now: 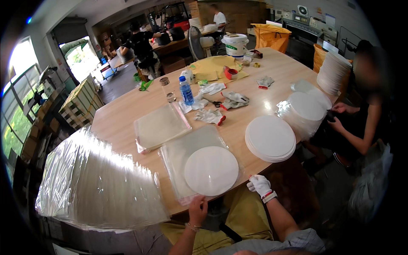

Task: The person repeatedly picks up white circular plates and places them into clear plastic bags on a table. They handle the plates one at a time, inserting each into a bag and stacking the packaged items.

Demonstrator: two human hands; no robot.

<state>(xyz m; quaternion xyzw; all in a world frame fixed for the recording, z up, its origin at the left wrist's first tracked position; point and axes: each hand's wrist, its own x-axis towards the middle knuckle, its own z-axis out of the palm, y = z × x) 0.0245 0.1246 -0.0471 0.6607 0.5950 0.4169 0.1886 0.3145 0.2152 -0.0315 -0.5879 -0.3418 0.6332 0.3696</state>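
Observation:
A white round disc (211, 171) lies on a stack of clear plastic bags (173, 158) at the table's near edge. My bare left hand (198, 211) is at the near edge of these bags, just below the disc, its fingertips closed on the bag edge. My right hand (260, 185), in a white glove, is curled at the table edge, right of the disc and apart from it; whether anything is inside the fingers is hidden. Beyond it sits a pile of white round discs (270, 137). Another stack of clear bags (162, 126) lies farther left.
A large shiny pile of plastic-wrapped sheets (102, 182) covers the left corner. A blue-capped bottle (186, 91), work gloves (210, 116), scissors (217, 103) and a white bucket (235, 46) stand or lie farther back. A co-worker sits at right beside wrapped discs (304, 108).

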